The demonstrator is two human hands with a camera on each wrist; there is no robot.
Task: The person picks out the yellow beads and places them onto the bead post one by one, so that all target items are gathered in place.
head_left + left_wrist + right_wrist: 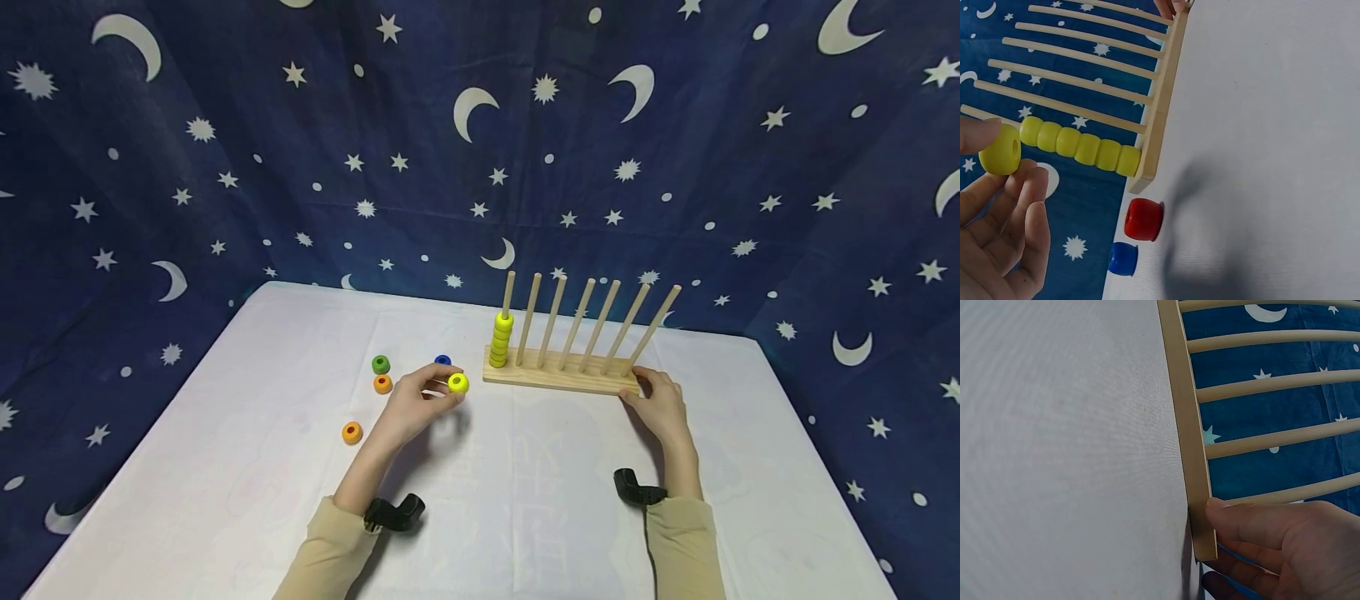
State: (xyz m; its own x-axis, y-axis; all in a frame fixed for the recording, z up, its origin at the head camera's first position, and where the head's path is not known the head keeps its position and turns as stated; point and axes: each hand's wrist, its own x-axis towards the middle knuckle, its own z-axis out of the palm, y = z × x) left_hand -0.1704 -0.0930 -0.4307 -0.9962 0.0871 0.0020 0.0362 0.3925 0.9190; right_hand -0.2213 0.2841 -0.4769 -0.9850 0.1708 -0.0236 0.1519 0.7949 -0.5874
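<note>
A wooden peg rack (558, 381) with several upright pegs stands toward the back of the table. Several yellow beads (500, 340) are stacked on its leftmost peg. My left hand (414, 406) pinches one more yellow bead (458, 383) between thumb and fingers, held up left of the rack and off the pegs. In the left wrist view, that bead's hole faces the stacked beads. My right hand (660, 406) grips the right end of the rack's base, with the thumb on the near side, as the right wrist view shows.
Left of my left hand lie a green bead (381, 364) and two orange beads (382, 384). A blue bead (442, 359) sits behind that hand, with a red bead (1144, 219) near it. A dark star-and-moon cloth (420, 167) hangs behind the white table (525, 517).
</note>
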